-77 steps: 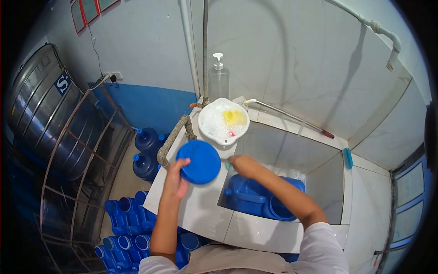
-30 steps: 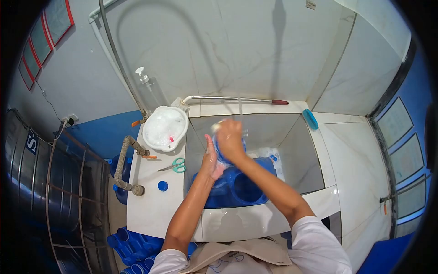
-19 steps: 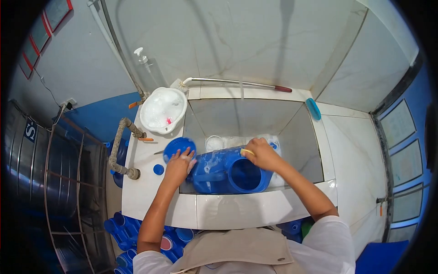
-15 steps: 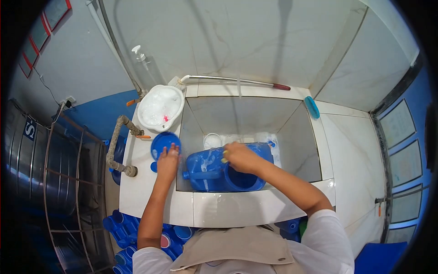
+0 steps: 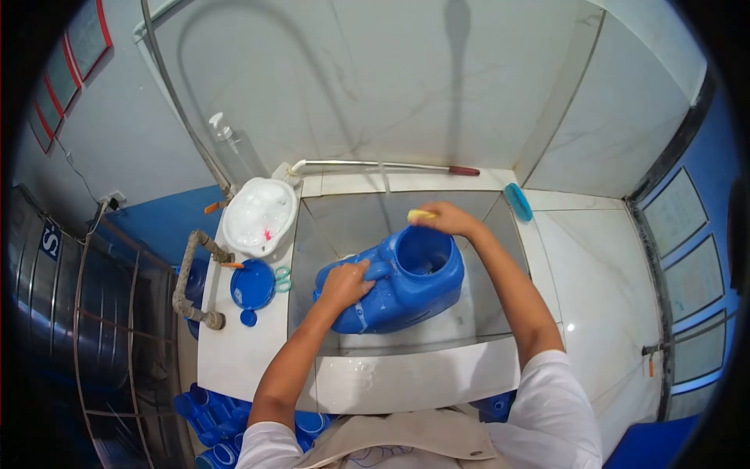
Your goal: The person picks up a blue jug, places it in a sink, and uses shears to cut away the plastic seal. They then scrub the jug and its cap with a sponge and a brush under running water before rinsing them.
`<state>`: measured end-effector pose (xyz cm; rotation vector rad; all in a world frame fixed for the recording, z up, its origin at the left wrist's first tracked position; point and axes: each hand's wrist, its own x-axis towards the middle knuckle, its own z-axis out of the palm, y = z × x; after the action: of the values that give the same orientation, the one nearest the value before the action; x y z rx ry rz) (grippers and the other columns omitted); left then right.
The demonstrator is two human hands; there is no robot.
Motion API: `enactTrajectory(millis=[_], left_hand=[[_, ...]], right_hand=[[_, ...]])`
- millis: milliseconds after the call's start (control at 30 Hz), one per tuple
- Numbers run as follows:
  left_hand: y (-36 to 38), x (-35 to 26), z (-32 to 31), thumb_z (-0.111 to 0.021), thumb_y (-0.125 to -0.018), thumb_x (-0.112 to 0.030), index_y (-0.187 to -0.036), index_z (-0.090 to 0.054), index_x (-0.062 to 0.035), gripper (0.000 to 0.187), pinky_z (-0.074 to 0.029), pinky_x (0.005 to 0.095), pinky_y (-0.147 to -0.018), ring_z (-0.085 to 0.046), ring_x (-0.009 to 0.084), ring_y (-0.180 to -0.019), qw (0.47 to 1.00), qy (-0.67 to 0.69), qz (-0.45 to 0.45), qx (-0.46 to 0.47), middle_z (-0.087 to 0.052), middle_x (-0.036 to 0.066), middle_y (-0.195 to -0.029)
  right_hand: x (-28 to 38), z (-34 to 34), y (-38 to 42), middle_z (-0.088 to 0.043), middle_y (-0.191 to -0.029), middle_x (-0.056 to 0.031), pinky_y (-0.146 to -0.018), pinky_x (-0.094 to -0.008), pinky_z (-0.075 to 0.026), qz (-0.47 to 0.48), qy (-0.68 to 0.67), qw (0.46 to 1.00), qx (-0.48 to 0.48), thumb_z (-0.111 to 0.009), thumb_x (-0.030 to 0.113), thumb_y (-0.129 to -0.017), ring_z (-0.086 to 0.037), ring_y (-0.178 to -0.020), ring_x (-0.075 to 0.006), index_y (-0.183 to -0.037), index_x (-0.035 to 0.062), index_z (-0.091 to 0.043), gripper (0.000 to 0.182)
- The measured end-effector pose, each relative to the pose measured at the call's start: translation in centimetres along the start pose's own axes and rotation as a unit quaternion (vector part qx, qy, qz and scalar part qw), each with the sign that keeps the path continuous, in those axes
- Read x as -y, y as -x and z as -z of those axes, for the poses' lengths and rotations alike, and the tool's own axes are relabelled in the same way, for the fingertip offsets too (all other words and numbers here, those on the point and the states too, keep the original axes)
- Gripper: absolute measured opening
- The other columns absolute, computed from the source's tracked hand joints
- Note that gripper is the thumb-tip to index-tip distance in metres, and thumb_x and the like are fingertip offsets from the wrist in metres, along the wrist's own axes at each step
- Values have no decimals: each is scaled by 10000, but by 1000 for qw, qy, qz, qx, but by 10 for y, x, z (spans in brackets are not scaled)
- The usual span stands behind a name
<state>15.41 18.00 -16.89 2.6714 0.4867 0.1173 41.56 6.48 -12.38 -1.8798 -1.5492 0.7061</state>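
A big blue water jug is tilted in the tiled sink, its wide round mouth turned up and toward the right. My left hand is closed around the jug's handle. Above the mouth's far rim, my right hand pinches a yellow sponge. To the left, on the white counter, lie a large blue lid and a small blue cap. Beside the lid is a teal item with two loops, perhaps scissors handles.
A white basin of suds stands at the counter's back left, near a clear pump bottle. A metal pole with a red grip lies along the back ledge. A teal brush rests at right. Pipes rise at left.
My left hand has left the blue lid and taken the jug's handle. The jug has been tipped up, its mouth now higher. My right hand with the sponge has moved up and right.
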Motion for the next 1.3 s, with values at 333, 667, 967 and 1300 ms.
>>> enactTrajectory(millis=[333,667,967,1300], left_hand=[[-55,-39,-23,-633,-703,-150,-931,-511,74,342,-466,460,-753,-600,424,-832,960,178,209,-59,-600,305,-844],[-57,-24,-34,-633,-702,-188,-977,-507,102,418,-468,466,-764,-591,445,-854,944,186,259,-87,-597,316,-862],[31,47,-50,-639,-714,-107,-955,-492,71,333,-473,367,-419,-598,250,-464,872,278,368,-163,-600,181,-666],[42,80,-71,-577,-753,-52,-1048,-478,48,327,-409,326,-331,-524,200,-378,822,324,450,-126,-547,115,-574]], right_hand=[[2,-116,28,-458,-1093,-263,-938,-451,-324,125,200,912,-336,-487,30,-736,-409,-1096,-404,-1026,-52,-490,301],[5,-116,17,-499,-1105,-168,-908,-423,-352,199,165,943,-212,-540,11,-681,-448,-1058,-362,-1002,0,-556,321],[25,-190,34,-502,-1112,-176,-910,-452,-340,277,65,952,-112,-555,94,-775,-436,-1112,-341,-1056,29,-550,289],[-29,-246,57,-495,-1016,-183,-913,-457,-327,265,56,961,-49,-516,21,-710,-449,-984,-343,-976,-17,-519,268]])
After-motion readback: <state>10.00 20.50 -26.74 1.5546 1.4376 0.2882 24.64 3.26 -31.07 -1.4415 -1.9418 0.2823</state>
